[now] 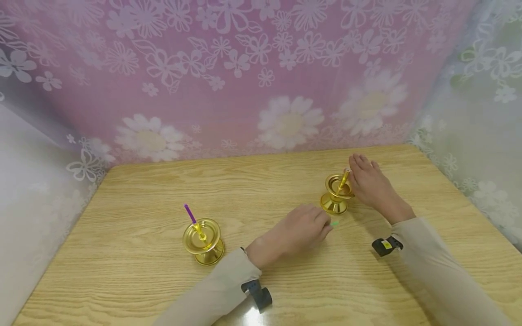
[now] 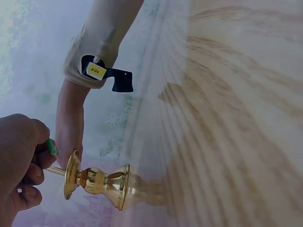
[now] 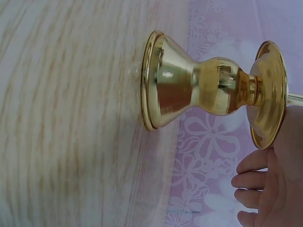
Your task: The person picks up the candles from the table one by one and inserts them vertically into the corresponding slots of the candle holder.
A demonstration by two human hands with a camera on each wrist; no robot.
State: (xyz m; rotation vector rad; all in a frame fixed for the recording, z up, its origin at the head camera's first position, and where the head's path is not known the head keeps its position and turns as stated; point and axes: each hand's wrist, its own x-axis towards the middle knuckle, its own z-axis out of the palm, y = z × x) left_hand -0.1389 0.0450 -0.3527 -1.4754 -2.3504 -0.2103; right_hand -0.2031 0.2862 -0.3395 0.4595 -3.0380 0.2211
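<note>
My left hand [image 1: 302,228] pinches a thin green candle [image 1: 335,223], with most of it hidden by the fingers. Just beyond that hand stands a shiny gold candlestick [image 1: 334,206], upright, with a slanting gold stem [image 1: 344,180] above its dish. My right hand [image 1: 369,183] is at the far right side of this candlestick, fingers extended, close against the dish and stem. Its thumb is mostly hidden. In the right wrist view the fingers [image 3: 251,179] show loosely straight below the dish rim. In the left wrist view the green candle [image 2: 50,145] is near the stem.
A second gold candlestick [image 1: 210,256] stands at the left, its purple candle [image 1: 189,213] tilted in the stem. The wood-grain table [image 1: 138,290] ends at a pink floral backdrop [image 1: 220,104]. Black wrist cameras [image 1: 257,294] hang at both sleeves.
</note>
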